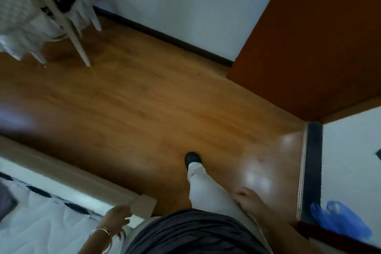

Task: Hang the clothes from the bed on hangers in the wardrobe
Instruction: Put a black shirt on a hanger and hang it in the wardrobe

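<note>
I see the left hand (115, 219) loosely curled and the right hand (246, 199) relaxed, both empty. Striding, a leg may clip the bed (72, 179) corner. Grey cloth (5, 198), perhaps clothing, lies on the bed.

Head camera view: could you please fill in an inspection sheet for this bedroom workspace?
Surface: wooden floor, glossy.
Job's things: bed with white bedding, lower left; clothes rack with pale garments, upper left.
Clutter: blue plastic bag, lower right.
Hands: left hand near the bed corner, right hand beside the pale trouser leg; both hold nothing.
Cables: nothing seen.
Surroundings: white wall, reddish-brown wooden panel; picture blurred.
</note>
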Tool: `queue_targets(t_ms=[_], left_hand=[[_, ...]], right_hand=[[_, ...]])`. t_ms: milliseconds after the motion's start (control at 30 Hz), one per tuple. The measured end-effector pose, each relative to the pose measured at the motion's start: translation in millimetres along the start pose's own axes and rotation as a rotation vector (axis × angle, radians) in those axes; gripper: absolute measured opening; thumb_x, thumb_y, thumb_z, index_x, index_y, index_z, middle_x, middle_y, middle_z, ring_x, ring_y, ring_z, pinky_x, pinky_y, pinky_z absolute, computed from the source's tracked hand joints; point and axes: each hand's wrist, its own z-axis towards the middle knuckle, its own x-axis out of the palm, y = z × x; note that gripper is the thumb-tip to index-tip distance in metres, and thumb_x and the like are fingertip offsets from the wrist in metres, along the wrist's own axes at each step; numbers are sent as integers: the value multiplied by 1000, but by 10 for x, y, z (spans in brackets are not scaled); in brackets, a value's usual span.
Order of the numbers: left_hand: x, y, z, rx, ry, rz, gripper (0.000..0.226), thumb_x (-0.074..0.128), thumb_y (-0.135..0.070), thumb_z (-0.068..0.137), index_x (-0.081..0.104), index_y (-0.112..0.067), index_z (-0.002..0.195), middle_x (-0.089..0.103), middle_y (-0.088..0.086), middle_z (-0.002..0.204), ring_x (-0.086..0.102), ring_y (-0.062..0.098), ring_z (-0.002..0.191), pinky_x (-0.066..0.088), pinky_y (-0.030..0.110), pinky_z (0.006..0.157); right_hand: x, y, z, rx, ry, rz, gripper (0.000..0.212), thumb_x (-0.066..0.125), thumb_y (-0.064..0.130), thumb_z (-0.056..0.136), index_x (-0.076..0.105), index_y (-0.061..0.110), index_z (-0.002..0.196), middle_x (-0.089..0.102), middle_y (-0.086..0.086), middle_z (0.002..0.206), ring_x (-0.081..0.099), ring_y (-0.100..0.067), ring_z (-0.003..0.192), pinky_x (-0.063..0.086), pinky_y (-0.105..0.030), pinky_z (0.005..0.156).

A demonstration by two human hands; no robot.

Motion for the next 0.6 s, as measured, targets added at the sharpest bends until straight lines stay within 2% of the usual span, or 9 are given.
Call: queue_targets(t_ms=[33, 67, 133, 200, 333, 400, 500, 567, 600], left_hand=[[132, -228, -36, -24, -72, 108, 24, 39, -3, 94, 62, -2, 88, 59, 9, 72, 51, 21, 59, 42, 20, 41], [266, -407, -76, -155, 49, 39, 16, 42, -4, 93, 58, -1, 92, 57, 11, 81, 50, 19, 64, 41, 22, 47], [472, -911, -27, -263, 90, 17, 17, 45, -8, 93, 56, -2, 105, 59, 15, 98, 54, 20, 75, 41, 23, 52], [491, -1260, 74, -153, 45, 39, 21, 48, -16, 92, 58, -6, 108, 64, 18, 105, 57, 21, 85, 40, 23, 58], [243, -1542, 156, -63, -133, -74, 21, 46, -17, 93, 58, -13, 110, 65, 11, 103, 60, 21, 91, 41, 23, 64], [99, -1506, 136, -109, -261, -149, 19, 47, -18, 93, 58, -15, 109, 64, 8, 101, 60, 20, 89, 42, 25, 66], [-33, -1204, 165, -311, -378, -314, 22, 48, -16, 93, 59, -8, 110, 62, 9, 100, 59, 21, 84, 43, 28, 65], [-97, -1026, 279, -446, -378, -387, 25, 49, -11, 92, 58, 2, 112, 62, 13, 94, 56, 23, 78, 45, 33, 66], [-143, -1007, 332, -496, -400, -450, 27, 49, -8, 91, 56, 7, 113, 61, 14, 90, 55, 24, 74, 45, 33, 62]], right_hand=[[-210, 183, 122, -26, 7, 1, 15, 48, 21, 93, 56, 20, 80, 54, 4, 82, 50, -9, 75, 40, -21, 65], [-409, 376, 209, -49, 13, -11, 15, 46, 20, 94, 54, 20, 82, 51, 5, 81, 48, -9, 73, 38, -21, 65], [-765, 725, 384, -101, 11, -24, 10, 46, 20, 95, 55, 18, 92, 50, 7, 84, 50, -12, 81, 39, -24, 70], [-1019, 1078, 564, -144, 38, -78, 12, 48, 20, 95, 55, 16, 103, 54, 5, 93, 53, -17, 93, 42, -25, 73], [-1139, 1775, 993, -132, 129, -246, 22, 52, 20, 92, 58, 12, 112, 57, -6, 107, 55, -19, 96, 42, -25, 68], [-1040, 2155, 1171, -142, 170, -334, 26, 53, 21, 92, 59, 11, 115, 58, -5, 107, 56, -19, 95, 43, -25, 69], [-749, 2799, 1400, -157, 279, -479, 30, 50, 19, 94, 55, 8, 121, 58, -6, 109, 55, -17, 89, 40, -20, 61], [-517, 3245, 1523, -185, 326, -548, 30, 49, 20, 94, 54, 9, 122, 57, -7, 114, 55, -18, 93, 39, -19, 60], [-399, 3495, 1535, -208, 335, -570, 29, 49, 20, 94, 54, 10, 121, 57, -6, 116, 55, -18, 95, 40, -18, 60]])
